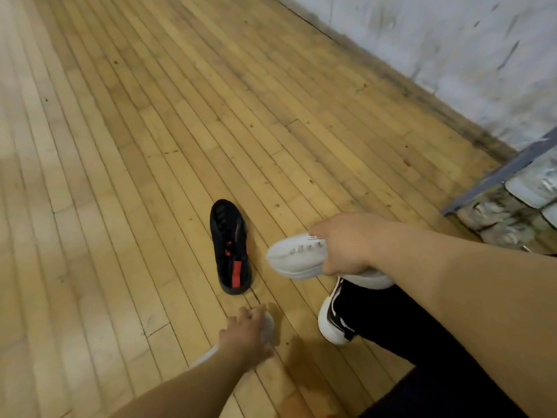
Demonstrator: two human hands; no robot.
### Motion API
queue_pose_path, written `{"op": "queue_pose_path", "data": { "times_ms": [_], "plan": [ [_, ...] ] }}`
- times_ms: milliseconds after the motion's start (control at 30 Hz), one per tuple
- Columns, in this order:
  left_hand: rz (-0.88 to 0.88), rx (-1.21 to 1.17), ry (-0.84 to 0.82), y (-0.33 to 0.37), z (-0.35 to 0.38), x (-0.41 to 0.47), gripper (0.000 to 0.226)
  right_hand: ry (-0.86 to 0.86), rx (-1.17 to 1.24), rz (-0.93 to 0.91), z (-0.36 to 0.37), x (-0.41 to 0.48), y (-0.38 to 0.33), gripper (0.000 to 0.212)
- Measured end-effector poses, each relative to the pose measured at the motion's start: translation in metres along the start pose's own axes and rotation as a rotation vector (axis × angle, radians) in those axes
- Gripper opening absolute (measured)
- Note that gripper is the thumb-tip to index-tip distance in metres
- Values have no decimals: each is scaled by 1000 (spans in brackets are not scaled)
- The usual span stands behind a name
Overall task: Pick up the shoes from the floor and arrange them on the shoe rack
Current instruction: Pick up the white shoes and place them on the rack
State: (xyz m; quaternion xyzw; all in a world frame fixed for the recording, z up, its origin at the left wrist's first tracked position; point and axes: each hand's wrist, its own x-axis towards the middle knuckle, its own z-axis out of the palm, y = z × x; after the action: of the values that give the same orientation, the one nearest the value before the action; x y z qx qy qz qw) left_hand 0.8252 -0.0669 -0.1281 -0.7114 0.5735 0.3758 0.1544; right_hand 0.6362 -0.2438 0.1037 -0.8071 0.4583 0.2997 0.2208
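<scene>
Now, white shoe [294, 257] in right hand [346, 245].

Near white shoe [269, 325] mostly hidden under left hand [245, 331]; only toe and a heel sliver show, blurred, grip unclear. Held white shoe [294, 256]: heel end hidden behind right hand [343, 245] and forearm [452, 282]; tongue print too small to read. Shoe rack [497, 173] cut off by right edge, just 1 grey bar and part of a tier visible. Rack shoes [527, 184] smeared, count unclear. Worn black-white sneaker [330, 322] half covered by trouser leg [422, 327].
</scene>
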Motion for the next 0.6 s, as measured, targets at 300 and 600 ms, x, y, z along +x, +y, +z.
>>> {"op": "queue_pose_path", "data": {
  "times_ms": [300,600],
  "plan": [
    [146,-216,183,30,-48,2,84,54,183,87,-12,-6,25,40],
    [627,-453,485,159,-244,-36,90,493,327,323,-98,-94,79,63]
  ]
}}
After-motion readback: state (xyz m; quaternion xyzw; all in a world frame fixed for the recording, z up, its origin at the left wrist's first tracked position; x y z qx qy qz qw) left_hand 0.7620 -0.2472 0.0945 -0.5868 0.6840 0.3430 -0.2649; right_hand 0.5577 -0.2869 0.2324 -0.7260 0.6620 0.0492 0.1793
